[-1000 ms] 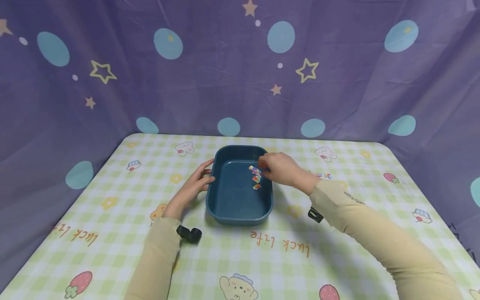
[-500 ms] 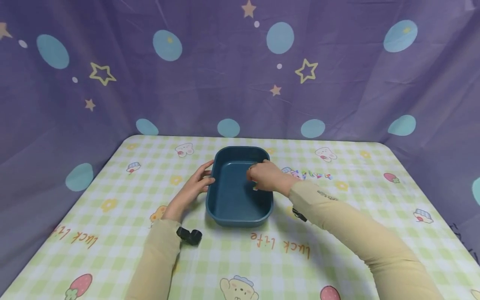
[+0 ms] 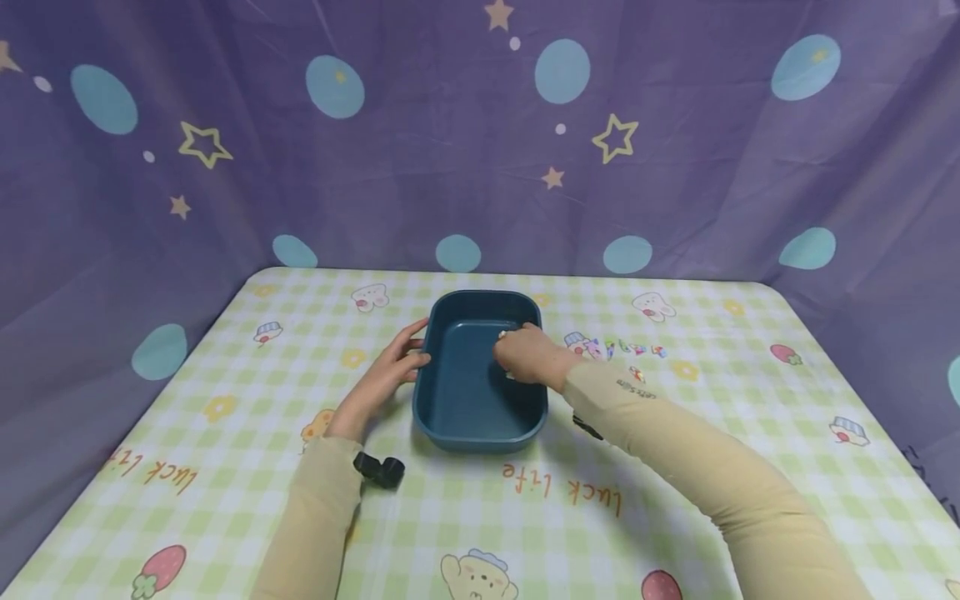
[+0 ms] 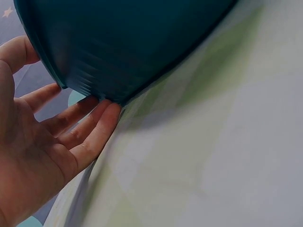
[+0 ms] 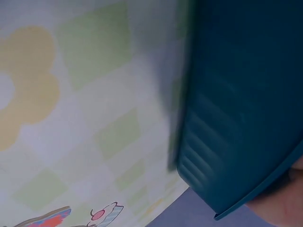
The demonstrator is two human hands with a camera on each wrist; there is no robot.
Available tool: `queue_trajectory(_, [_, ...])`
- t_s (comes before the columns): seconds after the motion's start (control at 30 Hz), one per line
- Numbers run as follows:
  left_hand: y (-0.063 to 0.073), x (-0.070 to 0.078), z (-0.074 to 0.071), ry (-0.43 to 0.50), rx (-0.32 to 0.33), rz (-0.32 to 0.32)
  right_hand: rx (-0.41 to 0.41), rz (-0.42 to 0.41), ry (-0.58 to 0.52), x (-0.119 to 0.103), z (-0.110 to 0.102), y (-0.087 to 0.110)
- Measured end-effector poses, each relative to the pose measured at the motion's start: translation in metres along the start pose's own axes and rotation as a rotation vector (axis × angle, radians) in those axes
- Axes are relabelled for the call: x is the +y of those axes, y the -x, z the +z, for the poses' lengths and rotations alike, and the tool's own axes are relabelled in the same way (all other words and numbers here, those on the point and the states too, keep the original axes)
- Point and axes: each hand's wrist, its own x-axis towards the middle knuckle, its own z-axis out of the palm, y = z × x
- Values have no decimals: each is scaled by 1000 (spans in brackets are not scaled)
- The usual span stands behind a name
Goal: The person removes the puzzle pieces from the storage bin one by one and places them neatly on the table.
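A dark teal rectangular box (image 3: 465, 400) stands on the table, long side pointing away from me. My left hand (image 3: 386, 372) rests on its outer left wall with spread, fairly straight fingers; the left wrist view shows the fingertips (image 4: 111, 111) against the lower wall. Over the right rim, my right hand (image 3: 528, 354) reaches into the box with curled fingers, gripping small wrapped candies, mostly hidden beneath the hand. A pale bit of wrapper (image 3: 502, 334) peeks out by the fingers. In the right wrist view, only part of the right hand (image 5: 279, 203) shows behind the rim.
Several small colourful wrapped candies (image 3: 633, 349) lie on the checked tablecloth (image 3: 247, 467) right of the box, with one more candy (image 3: 637, 374) nearer my right sleeve. A purple patterned curtain (image 3: 480, 192) hangs behind the table.
My right hand has moved left and down into the box, covering the candies that showed inside a second ago. Candies on the table came out from behind the arm. The left hand stays put.
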Motion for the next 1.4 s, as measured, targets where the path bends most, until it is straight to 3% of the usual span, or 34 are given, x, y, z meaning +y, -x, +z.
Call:
queue_trajectory(0.5, [-1,-1,-1,13,-6,12,0,-11,63,0,-2,1])
queue_trajectory(0.93, [0,0,-1,-7,-6,8,-23,-9,33,1,-1,1])
queue_trajectory(1.27, [-4,-3,0,-43,10,0,37,-29,18,1,-2,4])
queue_trajectory(1.4, [-5,-4,0,-58,18,-1,74,-31,-45,3,-3,6])
